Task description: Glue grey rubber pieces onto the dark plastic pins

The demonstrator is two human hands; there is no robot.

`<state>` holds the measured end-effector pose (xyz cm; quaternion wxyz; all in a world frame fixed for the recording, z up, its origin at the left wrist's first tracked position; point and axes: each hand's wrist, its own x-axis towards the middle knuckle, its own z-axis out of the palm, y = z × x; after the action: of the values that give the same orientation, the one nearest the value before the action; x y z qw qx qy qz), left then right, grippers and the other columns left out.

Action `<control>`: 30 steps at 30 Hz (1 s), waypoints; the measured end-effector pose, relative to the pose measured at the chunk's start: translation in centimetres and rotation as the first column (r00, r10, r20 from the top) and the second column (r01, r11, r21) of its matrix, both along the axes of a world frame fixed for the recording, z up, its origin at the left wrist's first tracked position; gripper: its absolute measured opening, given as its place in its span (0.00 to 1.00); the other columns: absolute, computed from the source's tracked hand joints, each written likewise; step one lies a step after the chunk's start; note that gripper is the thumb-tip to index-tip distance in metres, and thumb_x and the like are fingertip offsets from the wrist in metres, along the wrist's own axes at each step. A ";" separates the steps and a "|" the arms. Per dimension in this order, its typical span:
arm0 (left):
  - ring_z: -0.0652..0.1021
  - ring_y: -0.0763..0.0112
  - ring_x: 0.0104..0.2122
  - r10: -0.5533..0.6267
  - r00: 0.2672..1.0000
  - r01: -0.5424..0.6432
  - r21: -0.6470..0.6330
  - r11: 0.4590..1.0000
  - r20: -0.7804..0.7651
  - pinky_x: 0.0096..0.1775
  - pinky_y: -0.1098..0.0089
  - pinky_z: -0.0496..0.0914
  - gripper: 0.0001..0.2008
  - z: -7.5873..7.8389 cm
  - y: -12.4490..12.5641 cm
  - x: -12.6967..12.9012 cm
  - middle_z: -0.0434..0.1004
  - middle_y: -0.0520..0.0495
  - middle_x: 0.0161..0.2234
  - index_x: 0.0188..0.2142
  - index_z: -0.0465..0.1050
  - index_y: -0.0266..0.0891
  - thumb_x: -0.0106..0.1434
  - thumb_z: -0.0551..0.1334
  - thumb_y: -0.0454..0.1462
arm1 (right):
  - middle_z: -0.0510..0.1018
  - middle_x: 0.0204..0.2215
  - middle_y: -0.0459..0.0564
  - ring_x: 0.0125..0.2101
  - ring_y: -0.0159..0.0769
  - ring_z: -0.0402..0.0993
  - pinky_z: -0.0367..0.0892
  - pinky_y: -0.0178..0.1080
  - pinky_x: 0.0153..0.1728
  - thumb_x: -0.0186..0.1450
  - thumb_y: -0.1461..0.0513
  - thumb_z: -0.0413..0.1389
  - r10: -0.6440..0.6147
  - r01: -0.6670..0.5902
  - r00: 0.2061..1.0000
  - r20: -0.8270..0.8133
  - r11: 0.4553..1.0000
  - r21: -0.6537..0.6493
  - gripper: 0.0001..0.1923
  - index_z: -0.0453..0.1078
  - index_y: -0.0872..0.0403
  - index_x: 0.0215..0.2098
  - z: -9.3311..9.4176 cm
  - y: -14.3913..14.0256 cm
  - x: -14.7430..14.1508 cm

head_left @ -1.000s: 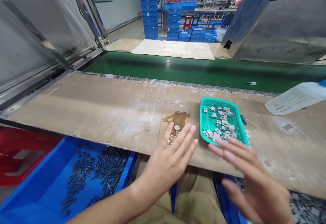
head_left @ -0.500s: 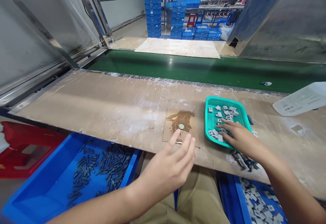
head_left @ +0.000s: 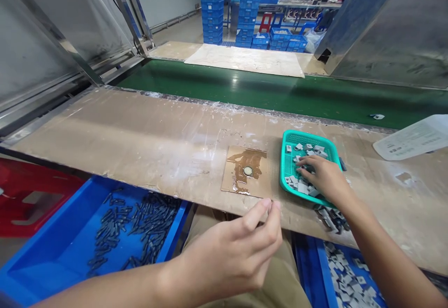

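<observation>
My left hand (head_left: 241, 247) hangs over my lap at the table's front edge. Its thumb and fingertips are pinched together; whether something tiny is between them I cannot make out. My right hand (head_left: 327, 179) reaches into a green plastic basket (head_left: 284, 158), its fingers curled in among small grey-white plastic pieces (head_left: 304, 187). What lies between those fingertips is partly hidden. Left of the basket, a piece of cardboard (head_left: 229, 179) is stained with wet brown liquid. A small round pale disc with a dark rim (head_left: 248, 171) sits on it.
Dark narrow parts (head_left: 154, 224) fill part of a blue bin (head_left: 45, 261) at lower left. Another blue bin (head_left: 327, 275) at lower right holds grey-white pieces. A translucent plastic bottle (head_left: 413, 137) lies at right. A green conveyor belt (head_left: 210, 77) runs behind the table.
My left hand has moved back from the cardboard toward me, and its fingers have closed into a pinch. My right hand's fingers have drawn closer together inside the basket.
</observation>
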<state>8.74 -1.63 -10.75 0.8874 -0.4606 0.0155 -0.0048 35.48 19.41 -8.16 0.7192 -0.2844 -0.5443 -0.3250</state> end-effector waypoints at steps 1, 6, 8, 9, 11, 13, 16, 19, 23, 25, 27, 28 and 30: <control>0.64 0.69 0.57 -0.011 1.000 0.011 -0.008 1.000 0.004 0.60 0.68 0.62 0.21 0.1 0.0 -0.1 0.63 0.45 0.53 0.50 0.67 0.34 0.59 0.53 0.40 | 0.72 0.40 0.48 0.42 0.42 0.68 0.64 0.42 0.42 0.58 0.57 0.51 0.009 -0.009 1.000 0.005 1.000 0.003 0.13 0.71 0.55 0.35 0.0 0.0 0.0; 0.49 0.70 0.64 0.061 0.891 0.370 -0.796 0.478 0.451 0.66 0.56 0.50 0.32 1.5 0.2 -1.2 0.41 0.53 0.63 0.61 0.45 0.49 0.59 0.43 0.54 | 0.72 0.40 0.48 0.40 0.42 0.68 0.63 0.42 0.39 0.61 0.55 0.46 0.025 -0.025 1.000 0.010 0.997 -0.067 0.18 0.71 0.55 0.41 -0.4 -1.0 -0.1; 0.50 0.76 0.64 0.137 0.823 0.558 -0.737 -0.382 0.552 0.64 0.64 0.56 0.36 2.1 0.6 -1.6 0.37 0.50 0.63 0.62 0.33 0.46 0.57 0.25 0.55 | 0.72 0.40 0.47 0.40 0.43 0.68 0.63 0.42 0.38 0.61 0.53 0.44 0.050 -0.050 0.999 -0.008 0.996 -0.071 0.20 0.71 0.54 0.41 -0.6 -1.6 -0.2; 0.52 0.79 0.63 0.157 0.805 0.512 -0.534 -0.673 0.573 0.63 0.66 0.58 0.36 2.3 0.8 -1.8 0.36 0.51 0.64 0.62 0.29 0.47 0.55 0.19 0.53 | 0.72 0.41 0.47 0.41 0.43 0.68 0.62 0.42 0.38 0.61 0.52 0.44 0.075 -0.077 0.997 -0.035 0.995 -0.063 0.21 0.72 0.53 0.41 -0.7 -1.8 -0.3; 0.55 0.83 0.61 0.189 0.756 0.421 -0.245 -0.873 0.627 0.61 0.71 0.61 0.34 2.5 1.4 -2.1 0.34 0.56 0.64 0.61 0.23 0.52 0.55 0.18 0.54 | 0.73 0.39 0.47 0.38 0.44 0.68 0.62 0.43 0.36 0.59 0.49 0.45 0.157 -0.166 0.979 -0.133 0.984 -0.062 0.23 0.73 0.52 0.41 -1.0 -2.3 -0.5; 0.57 0.85 0.60 0.247 0.693 0.459 -0.150 -0.876 0.677 0.60 0.74 0.63 0.35 2.4 2.0 -2.4 0.32 0.60 0.63 0.60 0.20 0.54 0.54 0.23 0.58 | 0.73 0.35 0.47 0.34 0.44 0.67 0.61 0.44 0.34 0.57 0.48 0.46 0.265 -0.295 0.933 -0.242 0.951 -0.096 0.23 0.73 0.50 0.41 -1.2 -2.9 -0.7; 0.57 0.84 0.60 0.246 0.675 0.426 -0.095 -0.900 0.696 0.61 0.72 0.62 0.35 1.9 2.7 -2.8 0.31 0.61 0.63 0.60 0.19 0.53 0.55 0.26 0.58 | 0.73 0.37 0.47 0.39 0.42 0.69 0.64 0.42 0.42 0.56 0.48 0.55 0.611 -0.658 0.723 -0.322 0.752 -0.051 0.20 0.72 0.49 0.41 -1.3 -3.6 -0.9; 0.57 0.83 0.60 0.217 0.687 0.349 -0.054 -0.936 0.694 0.62 0.72 0.62 0.36 1.6 3.0 -3.4 0.31 0.58 0.63 0.60 0.15 0.50 0.56 0.28 0.58 | 0.71 0.43 0.50 0.42 0.39 0.69 0.67 0.39 0.47 0.50 0.53 0.63 0.934 -0.951 0.253 -0.253 0.288 0.113 0.18 0.73 0.54 0.36 -1.0 -4.1 -1.3; 0.57 0.82 0.60 0.219 0.675 0.354 -0.049 -0.934 0.705 0.62 0.71 0.62 0.36 1.7 3.2 -3.9 0.29 0.55 0.63 0.58 0.11 0.48 0.57 0.29 0.57 | 0.69 0.44 0.52 0.41 0.39 0.69 0.71 0.40 0.42 0.48 0.58 0.65 0.976 -0.990 0.058 -0.208 0.084 0.117 0.16 0.74 0.55 0.35 -0.7 -4.8 -1.7; 0.57 0.82 0.61 0.194 0.685 0.318 -0.048 -0.947 0.702 0.63 0.70 0.60 0.35 1.7 3.3 -4.1 0.26 0.55 0.63 0.58 0.09 0.49 0.57 0.29 0.57 | 0.69 0.46 0.51 0.42 0.38 0.69 0.72 0.37 0.41 0.48 0.60 0.65 0.979 -0.994 0.062 -0.193 0.078 0.076 0.15 0.74 0.53 0.35 -0.6 -5.2 -1.9; 0.56 0.82 0.61 0.172 0.693 0.271 -0.031 -0.962 0.700 0.63 0.71 0.60 0.34 1.7 3.4 -4.2 0.25 0.56 0.63 0.57 0.10 0.51 0.58 0.30 0.56 | 0.68 0.49 0.51 0.45 0.37 0.67 0.70 0.33 0.42 0.49 0.59 0.64 0.984 -0.996 0.083 -0.158 0.087 0.014 0.16 0.74 0.51 0.37 -0.6 -5.5 -2.0; 0.56 0.82 0.60 0.172 0.691 0.262 -0.021 -0.965 0.702 0.63 0.71 0.60 0.34 1.7 3.4 -4.3 0.25 0.56 0.62 0.58 0.10 0.52 0.58 0.30 0.57 | 0.67 0.50 0.51 0.46 0.37 0.67 0.69 0.30 0.42 0.50 0.59 0.64 0.985 -0.995 0.098 -0.143 0.096 -0.022 0.16 0.74 0.50 0.38 -0.6 -5.7 -2.1; 0.58 0.81 0.60 0.167 0.688 0.241 -0.005 -0.971 0.706 0.63 0.71 0.60 0.34 1.5 3.4 -4.5 0.25 0.55 0.62 0.58 0.11 0.51 0.58 0.31 0.56 | 0.67 0.51 0.51 0.46 0.34 0.67 0.68 0.26 0.41 0.52 0.57 0.63 0.986 -0.990 0.117 -0.120 0.106 -0.093 0.17 0.74 0.49 0.41 -0.6 -5.9 -2.2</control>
<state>4.25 1.82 -9.22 -0.3796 -0.8302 0.0723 -0.4017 33.27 13.55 -8.76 0.7369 0.0917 -0.6080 0.2807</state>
